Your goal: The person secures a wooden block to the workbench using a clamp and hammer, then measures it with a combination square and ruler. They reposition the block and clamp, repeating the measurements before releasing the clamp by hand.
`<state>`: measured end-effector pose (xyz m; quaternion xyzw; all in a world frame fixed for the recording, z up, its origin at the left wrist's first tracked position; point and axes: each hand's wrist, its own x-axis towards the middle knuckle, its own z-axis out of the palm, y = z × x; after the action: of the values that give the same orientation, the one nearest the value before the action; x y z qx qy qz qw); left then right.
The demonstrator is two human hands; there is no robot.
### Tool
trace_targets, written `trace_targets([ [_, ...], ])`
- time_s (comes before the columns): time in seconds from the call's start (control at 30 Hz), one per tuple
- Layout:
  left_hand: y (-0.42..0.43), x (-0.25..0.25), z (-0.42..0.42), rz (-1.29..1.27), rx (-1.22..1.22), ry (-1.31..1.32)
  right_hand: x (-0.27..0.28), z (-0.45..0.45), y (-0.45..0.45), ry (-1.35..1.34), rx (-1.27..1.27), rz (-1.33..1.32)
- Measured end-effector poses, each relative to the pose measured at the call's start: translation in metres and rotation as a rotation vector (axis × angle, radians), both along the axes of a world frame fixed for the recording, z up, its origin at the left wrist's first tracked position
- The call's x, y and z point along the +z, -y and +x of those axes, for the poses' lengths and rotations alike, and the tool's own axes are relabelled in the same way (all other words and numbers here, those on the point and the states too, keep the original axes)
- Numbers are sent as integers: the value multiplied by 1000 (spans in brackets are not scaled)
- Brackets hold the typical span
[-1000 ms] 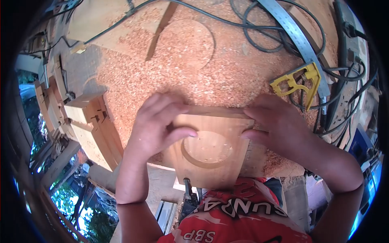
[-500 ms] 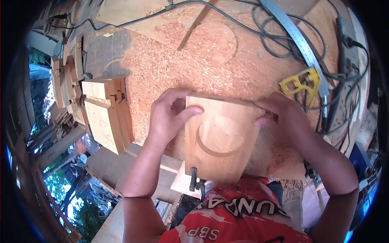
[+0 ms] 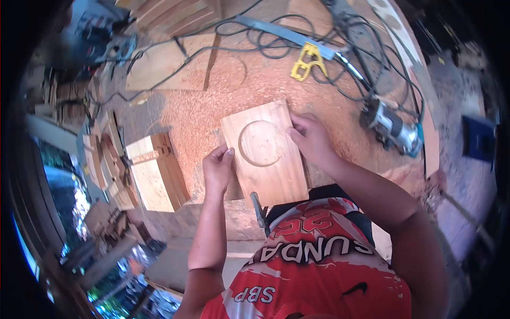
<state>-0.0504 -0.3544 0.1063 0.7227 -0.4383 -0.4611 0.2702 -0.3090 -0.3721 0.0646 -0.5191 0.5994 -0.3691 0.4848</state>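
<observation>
A rectangular wooden board (image 3: 279, 183) with a shallow round recess lies in front of me, slightly turned. Wood dust and a few chips sit in the recess. My left hand (image 3: 217, 167) pinches the board's left edge between thumb and fingers. On the opposite edge, near the far right corner, my right hand (image 3: 312, 139) is closed with its thumb on top and the other fingers partly hidden. At the near edge, a dark clamp (image 3: 258, 209) stands close to my shirt; whether it grips the board I cannot tell.
Shavings (image 3: 194, 114) cover the workbench. Stacked wooden blocks (image 3: 159, 173) stand at left. A router (image 3: 390, 127) lies at right, and a yellow-headed combination square (image 3: 308, 61) rests near tangled black cables (image 3: 271, 45). More boards (image 3: 170, 13) are piled at the back.
My view has shifted, bringing the router and stacked boards into sight. The board now appears turned and its recess shows more fully. Both hands remain at its sides.
</observation>
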Motion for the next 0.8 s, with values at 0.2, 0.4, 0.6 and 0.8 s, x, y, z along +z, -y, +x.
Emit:
trace_targets([
  [0.2, -16, 1, 9, 124, -80, -3, 8, 9, -13, -53, -165, 22],
  [0.4, -11, -10, 15, 95, -63, -85, -11, 25, -15, -8, -292, -3],
  [0.6, -9, -14, 17, 129, -55, -95, -9, 31, -18, -12, -344, -35],
  [0.8, -15, -2, 9, 149, -32, -116, -3, 27, -18, -57, -317, -59],
])
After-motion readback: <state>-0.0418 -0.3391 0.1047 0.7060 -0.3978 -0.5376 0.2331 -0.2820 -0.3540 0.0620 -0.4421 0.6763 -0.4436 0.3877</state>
